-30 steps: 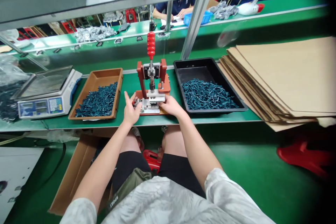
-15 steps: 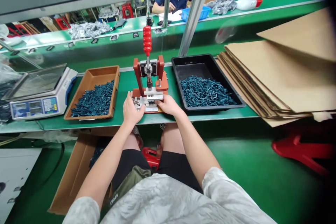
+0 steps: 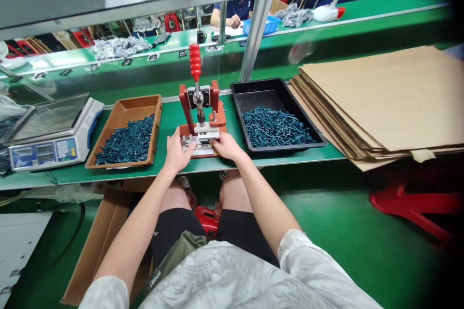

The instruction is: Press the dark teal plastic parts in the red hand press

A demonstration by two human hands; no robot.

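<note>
A small red hand press (image 3: 200, 106) with a ribbed red handle (image 3: 195, 62) stands upright on the green bench. My left hand (image 3: 176, 152) rests against the left side of its metal fixture (image 3: 197, 143), fingers curled around it. On the right side of the fixture my right hand (image 3: 226, 146) pinches at the plate; what is between the fingers is hidden. A brown tray (image 3: 154, 106) of dark teal plastic parts (image 3: 126, 139) lies left of the press. A black tray (image 3: 270, 91) with similar teal parts (image 3: 273, 127) lies to the right.
A weighing scale (image 3: 47, 135) sits at far left. A stack of flat cardboard sheets (image 3: 384, 101) covers the right of the bench. An open cardboard box (image 3: 96, 246) stands on the floor below. Another person's hands (image 3: 234, 20) work across the conveyor (image 3: 145, 65).
My left hand moved from hovering with spread fingers to closing against the fixture's left side. The right hand stayed at the fixture. The view shifted slightly.
</note>
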